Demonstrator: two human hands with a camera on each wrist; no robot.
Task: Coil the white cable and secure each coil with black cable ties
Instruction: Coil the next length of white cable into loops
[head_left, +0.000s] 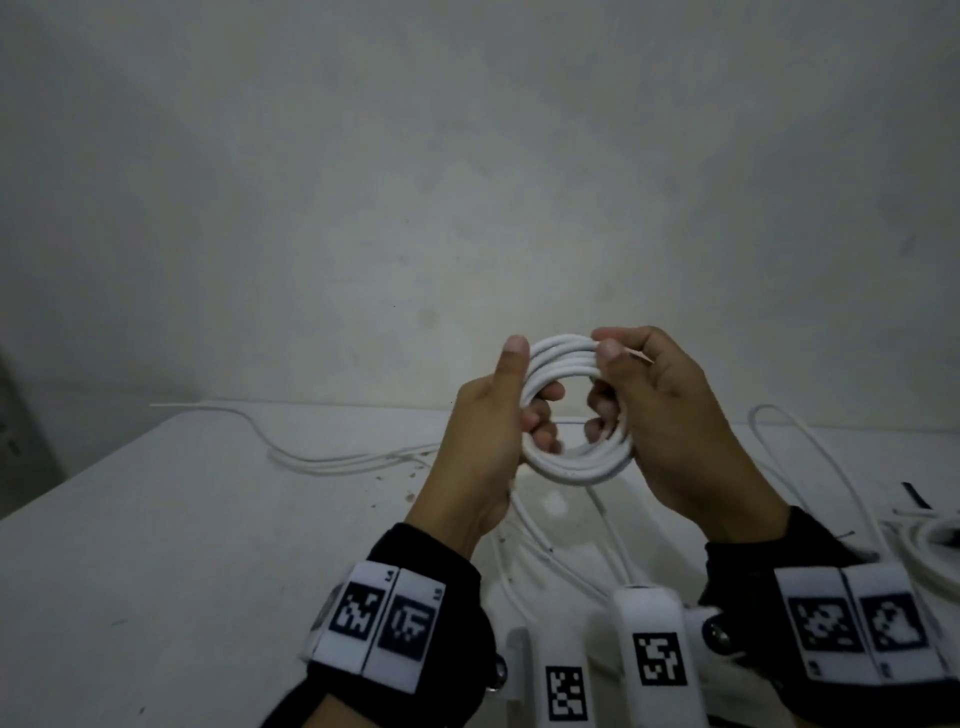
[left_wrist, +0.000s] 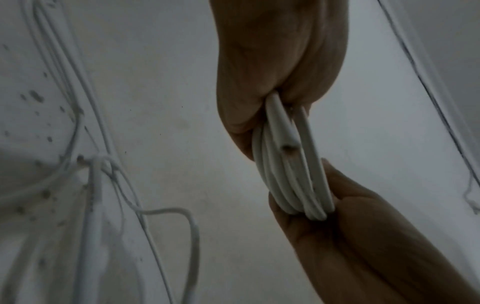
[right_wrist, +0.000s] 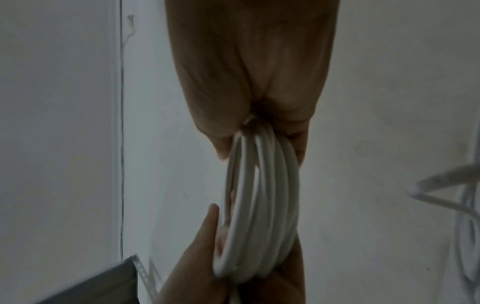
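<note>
A white cable coil (head_left: 566, 467) of several loops is held upright above the table between both hands. My left hand (head_left: 527, 384) grips its left side, thumb straight up along the outside and fingers curled through the ring. My right hand (head_left: 605, 384) pinches the top right, thumb on the loops and fingers inside. In the left wrist view the coil (left_wrist: 291, 181) shows a cut cable end (left_wrist: 287, 147) lying among the loops. The right wrist view shows the coil (right_wrist: 259, 205) edge-on. A black cable tie (head_left: 914, 496) lies on the table at the right.
Loose white cable (head_left: 337, 460) trails over the white table (head_left: 182, 571), with more loops (head_left: 810, 467) to the right. Another white coil (head_left: 935, 556) sits at the right edge. A wall stands close behind; a dark grey object (right_wrist: 103, 283) is at the left.
</note>
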